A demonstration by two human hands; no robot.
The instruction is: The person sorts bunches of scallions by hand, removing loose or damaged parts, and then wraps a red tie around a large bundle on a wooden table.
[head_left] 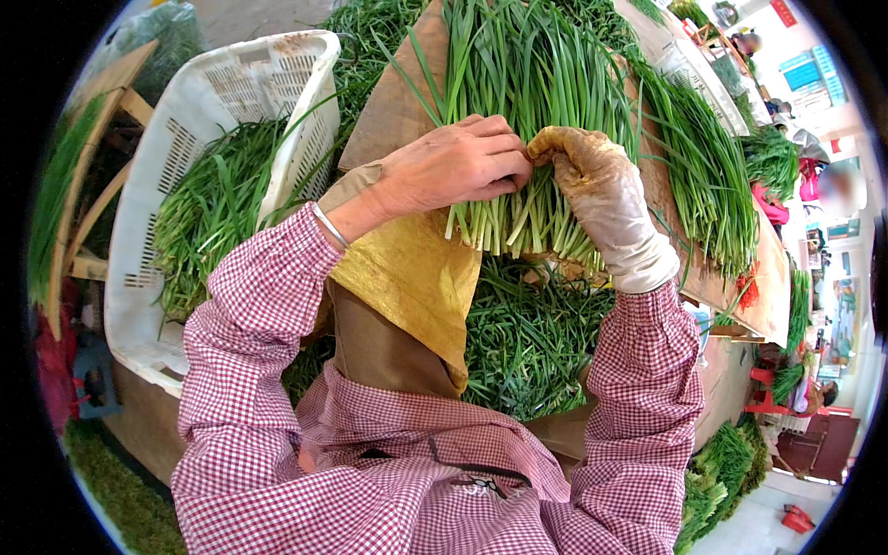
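Note:
A thick layer of garlic chives (541,69) lies on a wooden board in front of me, pale cut ends toward me. My left hand (453,166), bare and with a silver bangle at the wrist, is over the chives with its fingers curled and tips pinched. Close against its fingertips is my right hand (592,180), in a stained whitish glove, thumb and forefinger pressed together. Whatever the two pinches hold between them is too small to make out. A yellow cloth (412,287) lies over my lap below the left wrist.
A white plastic basket (319,69) with loose chives stands at the left. Tied-looking chives (708,176) lie on the board's right side, near a red string bundle (749,287). Loose green leaves (527,342) heap below the board. Other people are at the far right.

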